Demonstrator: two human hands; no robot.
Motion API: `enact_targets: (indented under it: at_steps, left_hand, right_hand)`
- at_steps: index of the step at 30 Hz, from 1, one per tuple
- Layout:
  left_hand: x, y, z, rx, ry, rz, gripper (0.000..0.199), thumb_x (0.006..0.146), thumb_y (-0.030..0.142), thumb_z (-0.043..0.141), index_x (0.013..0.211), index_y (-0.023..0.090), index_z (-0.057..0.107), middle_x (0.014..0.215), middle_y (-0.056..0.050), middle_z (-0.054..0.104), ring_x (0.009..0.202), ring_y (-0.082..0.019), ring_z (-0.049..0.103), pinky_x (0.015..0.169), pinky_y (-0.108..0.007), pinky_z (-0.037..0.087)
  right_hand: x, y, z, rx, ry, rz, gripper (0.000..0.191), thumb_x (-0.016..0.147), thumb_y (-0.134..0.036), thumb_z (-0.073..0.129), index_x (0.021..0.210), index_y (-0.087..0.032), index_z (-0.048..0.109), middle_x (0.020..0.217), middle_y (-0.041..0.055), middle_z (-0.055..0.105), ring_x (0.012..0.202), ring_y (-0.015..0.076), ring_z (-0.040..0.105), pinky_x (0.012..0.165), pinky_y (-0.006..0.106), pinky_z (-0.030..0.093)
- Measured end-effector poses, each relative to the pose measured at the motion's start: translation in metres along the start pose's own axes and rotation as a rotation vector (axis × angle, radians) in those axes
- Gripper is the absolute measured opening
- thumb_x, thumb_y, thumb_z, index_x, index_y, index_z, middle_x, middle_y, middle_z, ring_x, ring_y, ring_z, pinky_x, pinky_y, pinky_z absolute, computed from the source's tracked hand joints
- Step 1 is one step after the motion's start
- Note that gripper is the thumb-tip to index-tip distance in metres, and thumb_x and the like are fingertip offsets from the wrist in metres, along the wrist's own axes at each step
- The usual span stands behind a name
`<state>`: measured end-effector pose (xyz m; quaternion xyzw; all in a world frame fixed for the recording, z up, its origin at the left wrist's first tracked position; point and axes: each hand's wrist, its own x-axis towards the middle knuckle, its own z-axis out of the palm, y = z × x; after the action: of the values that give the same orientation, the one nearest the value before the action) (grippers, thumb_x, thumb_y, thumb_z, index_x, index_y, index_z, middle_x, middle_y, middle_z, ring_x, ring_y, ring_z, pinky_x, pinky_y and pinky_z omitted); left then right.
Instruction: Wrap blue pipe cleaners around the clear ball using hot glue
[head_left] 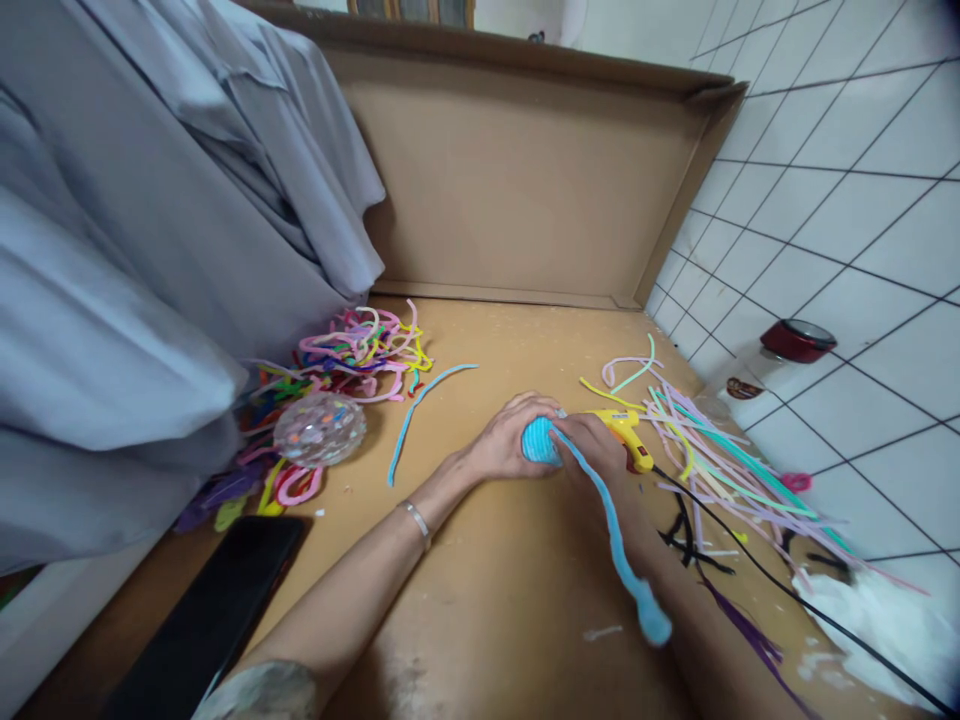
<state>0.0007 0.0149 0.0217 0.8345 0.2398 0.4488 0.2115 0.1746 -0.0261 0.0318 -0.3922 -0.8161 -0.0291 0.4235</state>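
- Reads as a makeshift craft corner, likely in a home; room type not certain.
- Wall: glossy white square tiles with dark grout (832, 200), kitchen- or bathroom-style.
- Surface: flat tan-brown tabletop (480, 630), scuffed, white scraps on it.
- Back edge: large upright brown panel with folded-looking rims (540, 180); cardboard or board, can't tell.
- Craft supplies: tangled multicoloured fuzzy-stem heap (360, 355) at left, loose pastel fuzzy-stem bundle (727, 460) at right, yellow glue gun with black cord (634, 440).
- Domestic bits: clear jar with dark-red lid (797, 342) by the tiles, draped grey cloth (187, 260), flat black phone-like slab (217, 610).
- Beyond panel: brown wood-framed opening (412, 10), blurred.
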Motion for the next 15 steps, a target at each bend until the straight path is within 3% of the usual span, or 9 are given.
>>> enact_targets:
  at_steps: [7,15]
  left_hand:
    - [0.001,-0.001,0.001,-0.012,0.001,-0.018,0.060,0.058,0.030,0.081,0.112,0.020,0.057,0.119,-0.011,0.063,0.112,-0.027,0.059,0.101,-0.047,0.046]
    - [0.001,-0.004,0.002,-0.044,-0.012,-0.026,0.059,0.058,0.029,0.081,0.112,0.021,0.057,0.118,-0.010,0.064,0.112,-0.027,0.059,0.102,-0.046,0.045]
  right_hand:
    - [0.004,0.007,0.001,-0.352,-0.006,-0.188,0.027,0.090,-0.012,0.045,0.108,-0.014,0.065,0.092,0.0119,0.069,0.081,0.0195,0.063,0.069,0.031,0.050]
    - [0.008,0.015,0.007,-0.317,0.022,-0.206,0.027,0.093,-0.016,0.044,0.101,-0.018,0.069,0.087,0.0101,0.071,0.079,0.0196,0.064,0.070,0.031,0.050]
